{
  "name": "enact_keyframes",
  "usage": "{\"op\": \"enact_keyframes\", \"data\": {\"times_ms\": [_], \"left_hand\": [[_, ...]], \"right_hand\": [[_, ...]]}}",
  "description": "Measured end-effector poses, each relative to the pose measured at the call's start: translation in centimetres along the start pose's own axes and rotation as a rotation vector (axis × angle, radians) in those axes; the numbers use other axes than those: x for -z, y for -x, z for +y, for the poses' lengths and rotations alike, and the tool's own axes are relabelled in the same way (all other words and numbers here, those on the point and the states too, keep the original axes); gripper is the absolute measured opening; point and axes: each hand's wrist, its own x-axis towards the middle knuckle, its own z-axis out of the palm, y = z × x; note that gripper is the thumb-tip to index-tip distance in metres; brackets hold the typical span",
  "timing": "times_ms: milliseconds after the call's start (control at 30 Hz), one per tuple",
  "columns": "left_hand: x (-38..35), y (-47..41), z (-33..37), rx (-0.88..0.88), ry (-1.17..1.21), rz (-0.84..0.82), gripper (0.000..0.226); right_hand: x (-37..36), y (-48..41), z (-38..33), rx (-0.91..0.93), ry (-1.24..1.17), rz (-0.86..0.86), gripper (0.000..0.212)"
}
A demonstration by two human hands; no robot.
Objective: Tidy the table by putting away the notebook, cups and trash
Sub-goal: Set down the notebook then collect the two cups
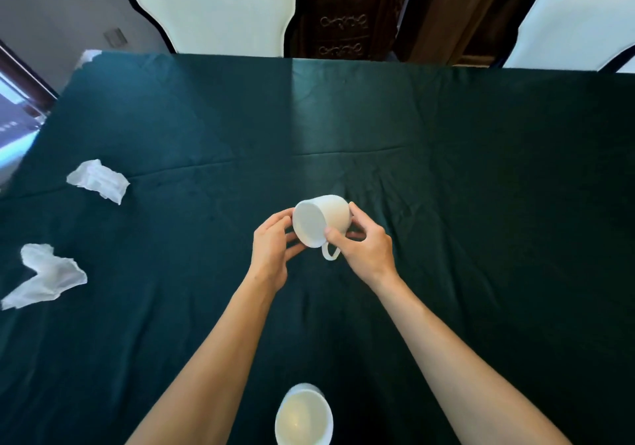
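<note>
A white cup (pixel 321 219) is held tipped on its side above the middle of the table, its mouth facing me and its handle pointing down. My right hand (pixel 364 247) grips its rim and side. My left hand (pixel 273 247) touches the rim from the left with its fingertips. A second white cup (pixel 304 417) stands upright at the table's near edge, between my forearms. Two crumpled white tissues lie at the left: one (pixel 98 180) farther back, one (pixel 46 276) nearer. No notebook is in view.
A dark green cloth (pixel 481 187) covers the table. Two white chairs (pixel 220 8) (pixel 577 29) stand behind its far edge, with a dark wooden cabinet (pixel 343 11) between them. The table's left edge runs near the tissues.
</note>
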Motion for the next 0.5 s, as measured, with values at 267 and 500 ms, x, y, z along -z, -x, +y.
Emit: {"op": "enact_keyframes", "data": {"times_ms": [267,500], "left_hand": [[-4.0,9.4,-1.1,-0.146,0.018,-0.156,0.052],[-6.4,16.6,-4.7,-0.202,0.009,-0.179,0.053]], "right_hand": [[6.0,6.9,1.4,0.067,-0.139,0.076,0.015],[10.0,13.0,4.3,0.064,-0.216,0.060,0.034]]}}
